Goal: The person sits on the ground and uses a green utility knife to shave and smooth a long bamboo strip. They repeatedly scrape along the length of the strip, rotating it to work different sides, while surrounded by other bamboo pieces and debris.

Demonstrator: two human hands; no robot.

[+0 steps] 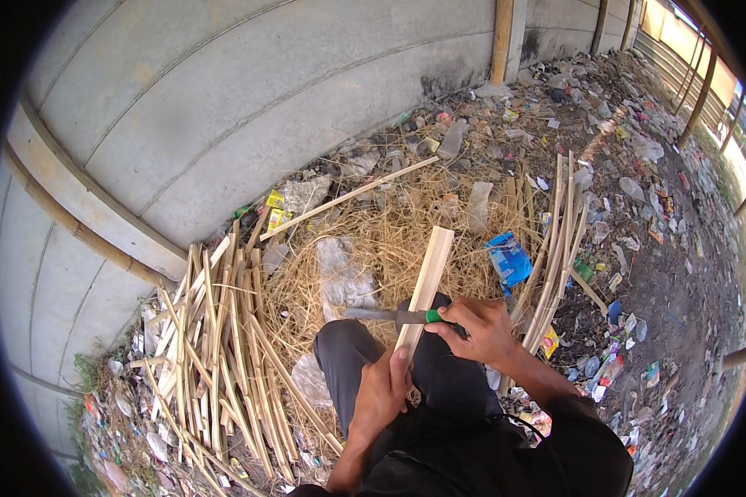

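Note:
My left hand (381, 388) grips the near end of a flat pale bamboo slat (428, 277) that slants up and away over my knees. My right hand (477, 329) is closed on the green-and-black handle of a knife (383, 315). Its grey blade points left and lies across the slat at about mid-length. My legs in dark trousers (348, 352) sit under both hands.
A heap of split bamboo strips (215, 348) lies on the left, with more long strips (555, 248) on the right. Dry straw (389, 240), a blue wrapper (510, 258) and scattered litter cover the ground. A grey concrete wall (224, 99) rises behind.

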